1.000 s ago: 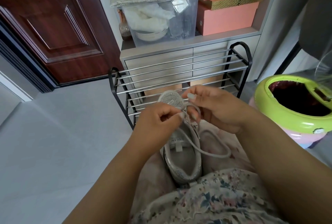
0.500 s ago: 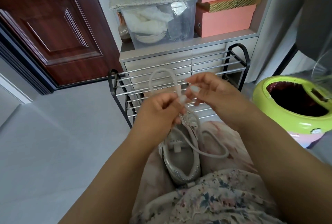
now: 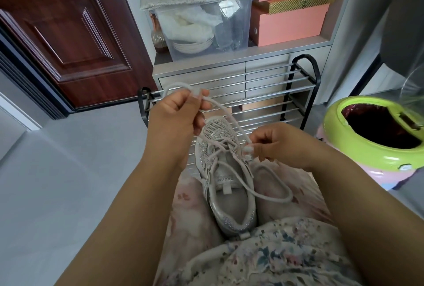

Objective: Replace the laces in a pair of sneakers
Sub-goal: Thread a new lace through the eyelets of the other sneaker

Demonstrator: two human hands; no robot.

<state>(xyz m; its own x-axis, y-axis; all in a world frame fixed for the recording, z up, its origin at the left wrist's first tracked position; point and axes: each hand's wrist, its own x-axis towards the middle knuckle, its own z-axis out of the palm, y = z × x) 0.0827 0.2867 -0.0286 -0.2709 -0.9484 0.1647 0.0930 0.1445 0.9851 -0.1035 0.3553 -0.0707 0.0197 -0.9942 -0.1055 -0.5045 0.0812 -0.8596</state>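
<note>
Both grips pinch lace [image 3: 226, 113]: left hand [image 3: 176, 118] at 11 o'clock, right hand [image 3: 273, 145] beside sneaker [image 3: 226, 178]; unlacing, next eyelet likely.

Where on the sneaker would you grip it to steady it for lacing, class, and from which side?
Grip the sneaker round its heel, coming from the wearer's end. It lies on the lap, toe pointing away; the heel is bare, while the lace and both hands crowd the front.

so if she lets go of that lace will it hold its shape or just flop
Probably flop: the lace arcs slackly between the left hand and right hand, and its free loop droops over her lap beside the sneaker. It looks light and soft, so likely easy to pull yet prone to tangling.
</note>
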